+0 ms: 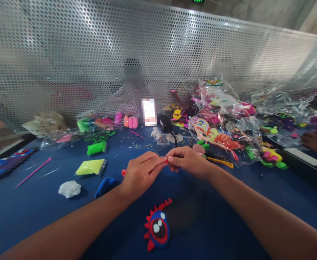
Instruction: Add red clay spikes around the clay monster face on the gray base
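Between the fingertips of my left hand and my right hand is a small piece of red modelling clay. Both hands are closed in a pinch on it, above the blue tabletop. In front of them lies a blue and red clay figure with a big eye, white dots and a row of red spikes. More red clay shows beside my left hand, partly hidden by it. Left of that wrist rest a lump of blue clay and a lump of white clay.
A yellow clay packet, a green packet and a pink stick tool lie on the left. Behind my hands stand a black box and plastic bags of clay pieces. A perforated metal panel closes the back. Another person's hand is at far right.
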`<move>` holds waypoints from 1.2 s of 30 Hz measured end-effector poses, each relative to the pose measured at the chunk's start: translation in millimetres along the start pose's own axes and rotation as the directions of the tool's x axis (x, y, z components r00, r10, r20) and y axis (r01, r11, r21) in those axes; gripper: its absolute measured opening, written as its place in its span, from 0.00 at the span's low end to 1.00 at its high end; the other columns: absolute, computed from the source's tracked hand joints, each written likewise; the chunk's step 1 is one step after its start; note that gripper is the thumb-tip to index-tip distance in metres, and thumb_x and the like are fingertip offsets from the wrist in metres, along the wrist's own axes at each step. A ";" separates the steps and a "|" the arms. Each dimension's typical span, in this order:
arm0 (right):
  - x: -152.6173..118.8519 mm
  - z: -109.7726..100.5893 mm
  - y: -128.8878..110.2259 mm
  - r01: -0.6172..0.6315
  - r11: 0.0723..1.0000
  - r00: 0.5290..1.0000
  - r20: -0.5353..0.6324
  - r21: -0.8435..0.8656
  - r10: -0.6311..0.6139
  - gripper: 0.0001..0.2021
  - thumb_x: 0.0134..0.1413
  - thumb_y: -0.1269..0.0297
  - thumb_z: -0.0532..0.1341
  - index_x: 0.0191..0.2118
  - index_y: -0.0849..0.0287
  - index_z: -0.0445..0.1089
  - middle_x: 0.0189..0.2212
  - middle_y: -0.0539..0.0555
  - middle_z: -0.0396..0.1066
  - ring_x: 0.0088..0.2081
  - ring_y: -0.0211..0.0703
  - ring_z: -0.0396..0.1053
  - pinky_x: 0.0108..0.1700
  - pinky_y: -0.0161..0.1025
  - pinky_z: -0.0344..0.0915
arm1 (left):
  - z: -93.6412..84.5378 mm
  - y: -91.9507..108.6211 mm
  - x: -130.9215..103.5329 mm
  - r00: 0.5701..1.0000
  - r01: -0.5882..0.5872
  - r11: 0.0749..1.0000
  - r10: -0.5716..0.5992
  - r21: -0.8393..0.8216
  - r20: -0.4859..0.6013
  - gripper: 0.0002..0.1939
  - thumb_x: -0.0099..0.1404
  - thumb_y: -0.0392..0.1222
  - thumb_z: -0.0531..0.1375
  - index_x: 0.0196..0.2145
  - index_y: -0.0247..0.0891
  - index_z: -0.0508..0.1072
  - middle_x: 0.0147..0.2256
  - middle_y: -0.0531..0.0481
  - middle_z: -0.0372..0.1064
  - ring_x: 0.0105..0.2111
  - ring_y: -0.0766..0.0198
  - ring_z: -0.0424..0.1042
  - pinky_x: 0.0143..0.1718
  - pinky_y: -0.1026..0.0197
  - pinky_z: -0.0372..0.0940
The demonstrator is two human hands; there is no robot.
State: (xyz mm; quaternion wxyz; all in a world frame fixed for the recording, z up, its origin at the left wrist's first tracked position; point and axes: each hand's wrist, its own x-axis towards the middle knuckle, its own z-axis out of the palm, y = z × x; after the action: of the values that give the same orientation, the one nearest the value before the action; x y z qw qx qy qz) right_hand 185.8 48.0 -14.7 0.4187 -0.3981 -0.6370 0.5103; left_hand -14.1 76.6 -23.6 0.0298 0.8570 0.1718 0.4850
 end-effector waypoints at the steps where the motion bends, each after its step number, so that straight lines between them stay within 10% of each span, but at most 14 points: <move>1: 0.0 1.0 -0.6 0.003 1.000 1.000 -0.022 -0.001 -0.003 0.15 0.51 0.52 0.65 0.35 0.61 0.73 0.23 0.49 0.69 0.25 0.35 0.65 0.29 0.34 0.62 | -0.3 0.3 0.4 1.000 0.004 1.000 -0.004 0.005 -0.007 0.06 0.65 0.38 0.60 0.40 0.40 0.77 0.34 0.52 0.75 0.32 0.69 0.73 0.35 0.67 0.69; 17: -1.9 5.9 -7.0 0.016 0.967 0.999 -0.029 -0.255 -0.024 0.17 0.51 0.52 0.64 0.39 0.61 0.77 0.24 0.51 0.73 0.25 0.36 0.65 0.26 0.34 0.60 | 1.8 -6.2 -4.4 0.999 -0.025 0.984 0.016 0.177 0.052 0.09 0.66 0.39 0.59 0.43 0.41 0.76 0.34 0.51 0.74 0.32 0.68 0.73 0.31 0.67 0.67; 36: -1.3 2.6 -8.7 -0.001 0.990 0.997 -0.079 -0.139 -0.010 0.17 0.51 0.52 0.65 0.37 0.62 0.77 0.23 0.51 0.72 0.24 0.35 0.66 0.26 0.33 0.61 | 4.2 -5.0 -2.8 0.999 0.034 0.993 -0.033 0.113 -0.014 0.07 0.65 0.38 0.61 0.39 0.39 0.77 0.33 0.52 0.73 0.33 0.69 0.73 0.33 0.67 0.67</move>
State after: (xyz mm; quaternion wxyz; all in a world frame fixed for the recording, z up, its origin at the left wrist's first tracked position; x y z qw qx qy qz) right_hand 183.1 44.6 -6.6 0.4161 -0.4447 -0.6548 0.4475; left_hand -13.2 80.9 -29.1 -0.0118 0.8513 0.2135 0.4792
